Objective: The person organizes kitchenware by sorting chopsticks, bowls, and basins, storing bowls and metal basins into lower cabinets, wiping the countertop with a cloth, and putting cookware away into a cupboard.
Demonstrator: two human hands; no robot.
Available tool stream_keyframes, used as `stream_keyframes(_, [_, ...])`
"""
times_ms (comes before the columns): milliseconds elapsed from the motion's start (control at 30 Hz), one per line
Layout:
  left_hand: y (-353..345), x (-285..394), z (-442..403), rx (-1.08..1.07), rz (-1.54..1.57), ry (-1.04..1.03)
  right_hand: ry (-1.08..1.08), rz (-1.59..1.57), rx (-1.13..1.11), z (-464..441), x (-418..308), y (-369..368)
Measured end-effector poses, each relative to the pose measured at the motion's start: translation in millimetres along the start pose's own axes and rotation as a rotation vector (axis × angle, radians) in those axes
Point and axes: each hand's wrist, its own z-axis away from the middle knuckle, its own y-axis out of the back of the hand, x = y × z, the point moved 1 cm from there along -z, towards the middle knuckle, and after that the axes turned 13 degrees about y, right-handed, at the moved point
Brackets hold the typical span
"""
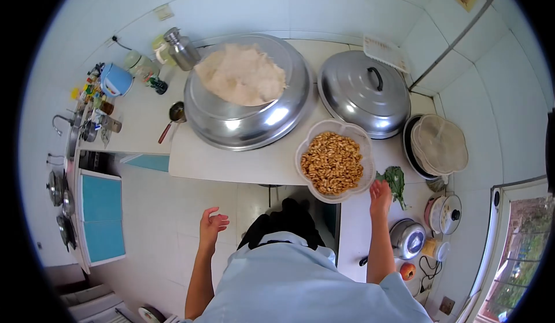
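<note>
Far left: tap (59, 123), then teal cabinet (104, 216) below. Back left of the bench (214, 164): cluster of small bottles (95, 89), blue container (115, 80), clear jar (140, 67), steel flask (182, 50). Ladle (176, 112) lies in front, red handle toward the bench edge.

Left hand (213, 226) is off the bench, above the floor; grip loose, fingers parted and a bit curled.

Large domed metal lid (240, 129) next, pale crumpled cloth (245, 74) spread on top. Scalloped whitish bowl (366, 144) to its right, near the bench's inner corner, holding a broad heap of shelled walnuts (332, 163). Behind it, second domed lid (352, 86) with a black handle.

Right hand (380, 197) just beside the bowl's right rim; grip unclosed, fingers extended forward, contact with rim can't be told. Leafy greens (395, 185) immediately right of that hand.

Farther right: stacked plastic strainers (445, 144), steel pot (404, 236), red fruit (407, 271) in front of it, lidded white pot (450, 214), yellowish jar (435, 249). Window (523, 248) at far right.
</note>
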Motion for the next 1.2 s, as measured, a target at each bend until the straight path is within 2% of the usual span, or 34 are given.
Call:
stream_keyframes(67, [31,-25,-2,0.090,-0.040,0.028,0.041,0.188,-0.104,35,12,-10])
stream_keyframes(133, [64,-55,-4,0.125,-0.022,0.028,0.066,0.244,-0.160,65,24,-22])
stream_keyframes(233, [120,-100,4,0.204,0.021,0.042,0.011,0.202,0.081,110,40,-32])
stream_keyframes(367, [195,-166,20,0.309,0.106,0.092,-0.044,0.250,0.077,164,75,-32])
stream_keyframes(433, [228,-193,33,0.368,0.150,0.176,-0.064,0.416,-0.042,195,89,-40])
stream_keyframes(600, [293,-237,68,0.455,0.259,0.205,-0.113,0.577,-0.279,260,147,-94])
stream_keyframes(667, [312,-249,73,0.511,0.368,0.165,-0.142,0.677,-0.602,283,171,-129])
stream_keyframes(700, [319,-255,73,0.523,0.385,0.160,-0.138,0.676,-0.624,296,183,-149])
stream_keyframes(767, [328,-264,72,0.561,0.488,0.185,-0.157,0.745,-0.905,320,205,-191])
stream_keyframes(800, [332,-266,68,0.577,0.510,0.185,-0.156,0.751,-0.932,333,215,-213])
stream_keyframes(900, [353,-268,55,0.567,0.626,0.158,-0.145,0.851,-1.204,378,255,-273])
stream_keyframes(1067, [412,-244,18,0.675,0.638,0.144,-0.273,0.872,-1.406,447,358,-373])
stream_keyframes(1200, [454,-291,-8,0.750,0.664,0.320,-0.429,0.826,-1.491,505,452,-450])
